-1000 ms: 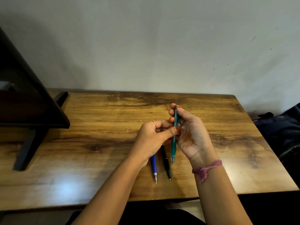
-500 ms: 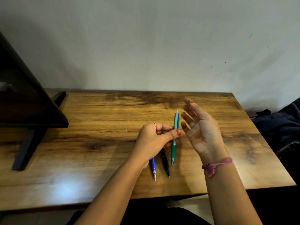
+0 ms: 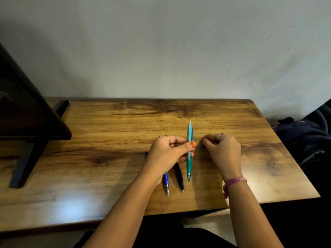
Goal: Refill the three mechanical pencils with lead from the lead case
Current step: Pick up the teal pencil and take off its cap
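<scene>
My left hand [image 3: 168, 154] pinches the teal mechanical pencil [image 3: 189, 153] at mid-barrel, tip toward me, its pale open top end pointing away. Partly under that hand, the blue pencil [image 3: 166, 182] and the black pencil [image 3: 179, 177] lie side by side on the wooden desk [image 3: 107, 176]. My right hand [image 3: 223, 151] rests knuckles-up on the desk just right of the teal pencil. Its fingertips are pinched on a tiny pale piece that looks like the pencil's end cap [image 3: 204, 137]. I see no lead case.
A black monitor on a stand [image 3: 26, 126] takes up the desk's left side. A dark bag [image 3: 304, 135] lies beyond the right edge. A wall stands close behind the desk.
My right hand came off the teal pencil's top end, swung right and dropped to the desk with its fingers pinched. My left hand kept the pencil and lowered it slightly.
</scene>
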